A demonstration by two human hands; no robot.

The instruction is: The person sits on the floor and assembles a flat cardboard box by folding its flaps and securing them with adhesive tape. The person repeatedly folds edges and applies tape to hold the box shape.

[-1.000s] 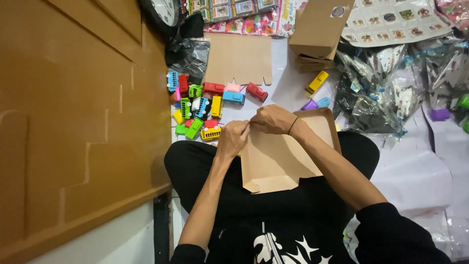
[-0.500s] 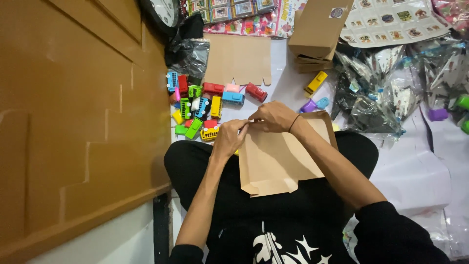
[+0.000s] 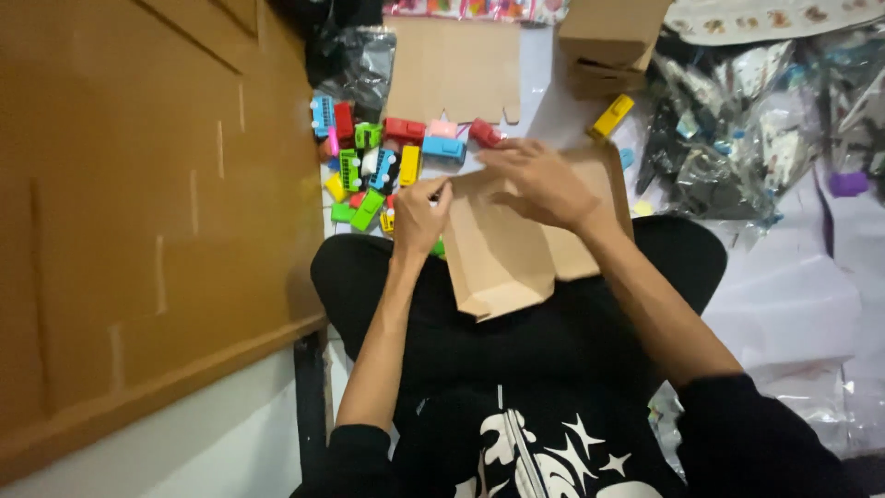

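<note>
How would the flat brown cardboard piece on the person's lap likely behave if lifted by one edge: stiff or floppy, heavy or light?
The flat brown cardboard piece looks thin, so it is probably light. It keeps a flat face between the left hand and right hand, so it is likely fairly stiff. It shows fold lines and flaps, so it may hinge there rather than stay rigid.

Plain brown cardboard box; red, green, yellow, blue toy vehicles

Matt brown cardboard box
</note>
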